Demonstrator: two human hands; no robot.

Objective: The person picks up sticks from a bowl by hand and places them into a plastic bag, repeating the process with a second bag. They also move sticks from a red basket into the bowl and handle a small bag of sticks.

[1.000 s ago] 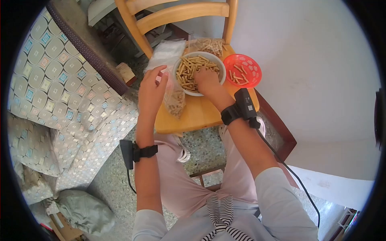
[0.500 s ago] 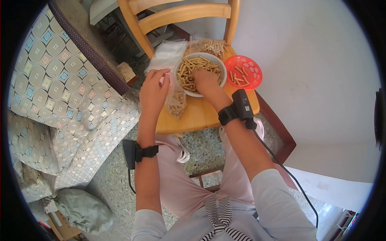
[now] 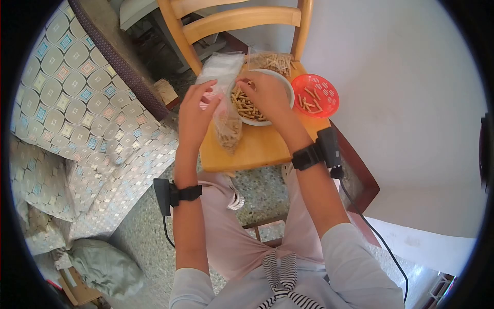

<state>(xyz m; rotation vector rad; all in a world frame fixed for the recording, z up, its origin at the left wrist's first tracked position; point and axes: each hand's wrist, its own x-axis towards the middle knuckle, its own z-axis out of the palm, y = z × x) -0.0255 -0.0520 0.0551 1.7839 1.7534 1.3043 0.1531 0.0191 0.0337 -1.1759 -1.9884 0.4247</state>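
Short tan sticks (image 3: 247, 108) fill a white bowl (image 3: 292, 100) on the wooden chair seat. Over the bowl, my right hand (image 3: 267, 95) has its fingers curled in; what they hold, if anything, is hidden. To the left, my left hand (image 3: 198, 110) grips the upper edge of a clear plastic bag (image 3: 226, 118) with pink print, thumb and forefinger apart at its mouth. Similar short sticks lie in the bottom of that bag, which rests on the seat beside the bowl.
Right of the bowl stands a red plastic basket (image 3: 334, 105) with several sticks. Flat clear bags (image 3: 221, 67) and another bag of sticks (image 3: 270, 61) lie behind it. The chair back (image 3: 242, 26) rises beyond; a patterned cover (image 3: 82, 103) is at left.
My right hand has lifted out of the sticks and turned, its fingertips now nearer the bag. My left hand stays at the bag with its fingers spread wider. The view has shifted slightly.
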